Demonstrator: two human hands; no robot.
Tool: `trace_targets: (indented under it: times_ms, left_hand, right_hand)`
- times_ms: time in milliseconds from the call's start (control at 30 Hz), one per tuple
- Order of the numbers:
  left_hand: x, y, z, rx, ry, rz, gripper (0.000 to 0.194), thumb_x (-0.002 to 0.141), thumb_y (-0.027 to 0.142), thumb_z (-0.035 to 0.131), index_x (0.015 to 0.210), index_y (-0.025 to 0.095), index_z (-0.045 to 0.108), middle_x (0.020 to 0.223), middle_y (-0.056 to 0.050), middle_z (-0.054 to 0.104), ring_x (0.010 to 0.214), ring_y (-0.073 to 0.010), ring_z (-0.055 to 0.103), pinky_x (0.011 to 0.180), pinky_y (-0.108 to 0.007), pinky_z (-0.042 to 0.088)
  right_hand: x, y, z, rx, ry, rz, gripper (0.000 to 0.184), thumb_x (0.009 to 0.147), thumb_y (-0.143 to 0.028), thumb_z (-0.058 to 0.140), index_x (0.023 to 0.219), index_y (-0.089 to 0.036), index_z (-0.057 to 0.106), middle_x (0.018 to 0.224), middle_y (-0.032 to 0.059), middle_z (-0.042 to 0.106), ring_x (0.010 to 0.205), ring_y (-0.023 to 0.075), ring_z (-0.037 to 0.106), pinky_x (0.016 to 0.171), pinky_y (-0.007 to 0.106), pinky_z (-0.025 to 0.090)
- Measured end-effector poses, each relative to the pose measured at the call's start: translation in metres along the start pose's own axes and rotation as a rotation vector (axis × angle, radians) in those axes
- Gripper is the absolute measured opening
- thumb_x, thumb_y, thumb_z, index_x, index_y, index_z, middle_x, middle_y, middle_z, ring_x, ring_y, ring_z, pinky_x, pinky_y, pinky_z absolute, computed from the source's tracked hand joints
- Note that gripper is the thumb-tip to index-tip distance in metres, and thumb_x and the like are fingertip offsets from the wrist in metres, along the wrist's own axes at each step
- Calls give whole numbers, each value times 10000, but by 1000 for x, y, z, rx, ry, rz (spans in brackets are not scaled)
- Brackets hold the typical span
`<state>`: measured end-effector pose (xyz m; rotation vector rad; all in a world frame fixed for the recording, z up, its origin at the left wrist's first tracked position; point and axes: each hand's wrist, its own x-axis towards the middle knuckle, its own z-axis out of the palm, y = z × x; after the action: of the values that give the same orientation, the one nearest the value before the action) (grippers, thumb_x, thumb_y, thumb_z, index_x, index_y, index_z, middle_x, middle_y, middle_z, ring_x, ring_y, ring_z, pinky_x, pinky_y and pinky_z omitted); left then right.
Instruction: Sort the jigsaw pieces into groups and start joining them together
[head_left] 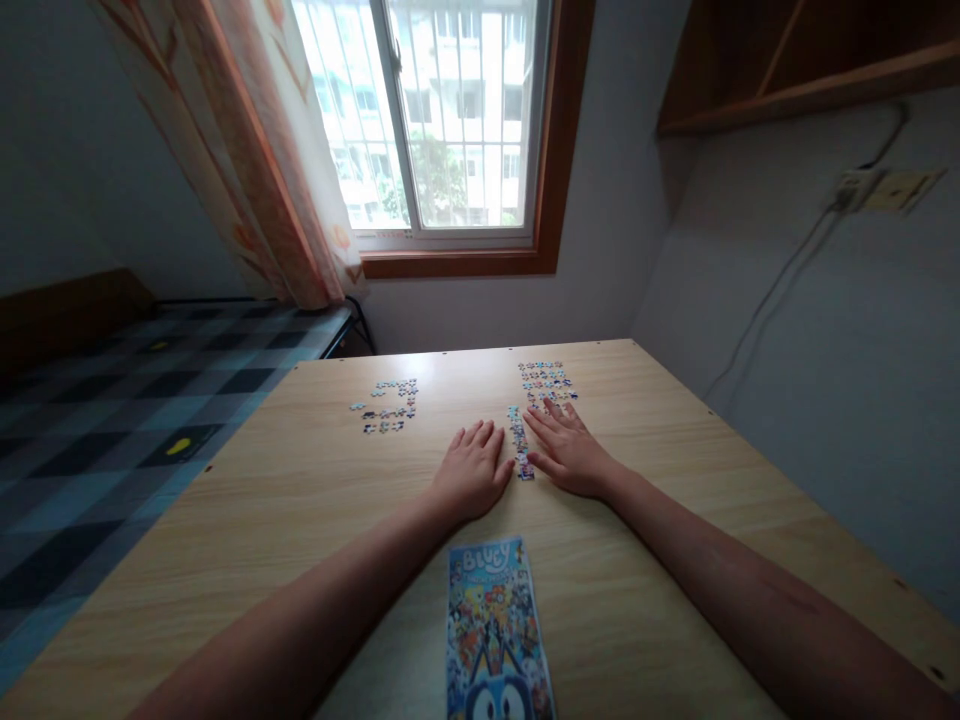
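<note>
Both your hands lie flat, palms down, on the wooden worktop (675,520), one on each side of a narrow joined strip of puzzle pieces (519,442) that runs away from you. Your left hand (472,472) rests just left of the strip, its fingers (480,438) stretched out and close together, gripping nothing; the thumb side comes right up to the strip's near end. Your right hand (570,452) rests just right of the strip, fingers (551,418) spread and flat, also holding nothing, with the fingertips reaching the near edge of a cluster of sorted pieces (545,380) laid in rows beyond. Whether either hand actually touches the strip is too fine to tell. Well off to the left sits a second group of pieces (386,406), partly joined, apart from both hands. Close to you, between your forearms, lies the picture card (495,630) showing a blue cartoon dog. Past the worktop's left edge stands a bed with a checked cover (112,420), and a window (442,120) with a curtain (262,150) faces you.
</note>
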<state>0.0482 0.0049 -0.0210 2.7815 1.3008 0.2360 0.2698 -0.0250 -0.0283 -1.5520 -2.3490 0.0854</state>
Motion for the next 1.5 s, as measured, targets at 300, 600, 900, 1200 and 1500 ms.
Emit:
trace_targets:
  times_ms: [300,600,900,1200,1500]
  left_hand:
    - [-3,5,-2,16,-46,-12,667,990,495,261,1527,111,353,1599,-180,277,1488,-311,218,1204,-504,170]
    - [-3,0,5,-17,-6,-12,675,987,506,245,1531,122,355,1595,-162,299,1486,-296,232,1212,-493,169]
    - [-6,-4,0,-60,-25,21,706,974,517,282,1520,77,366,1587,-178,310,1482,-308,239,1214,-499,175]
    - [-6,-2,1,-70,-28,4,676,971,513,309,1518,121,376,1589,-155,314,1483,-286,242,1215,-481,164]
    - [-6,1,-3,-69,-44,5,677,970,514,322,1506,104,384,1589,-167,311,1483,-289,240,1214,-471,165]
  right_hand:
    - [3,0,6,-69,-73,25,696,993,-586,248,1572,-200,250,1632,99,216,1527,315,61,1214,590,51]
    - [32,-4,13,-63,-116,42,680,1001,-560,225,1562,-178,276,1623,106,232,1524,319,87,1204,611,18]
    - [35,-5,15,-55,-162,39,684,997,-574,227,1550,-181,313,1617,87,268,1523,322,92,1205,604,1]
    - [33,-5,16,-86,-194,35,700,992,-594,208,1566,-195,260,1632,67,226,1529,303,61,1201,604,-35]
    - [31,-3,18,-101,-173,20,690,995,-578,231,1560,-185,274,1625,74,244,1526,309,80,1196,628,-7]
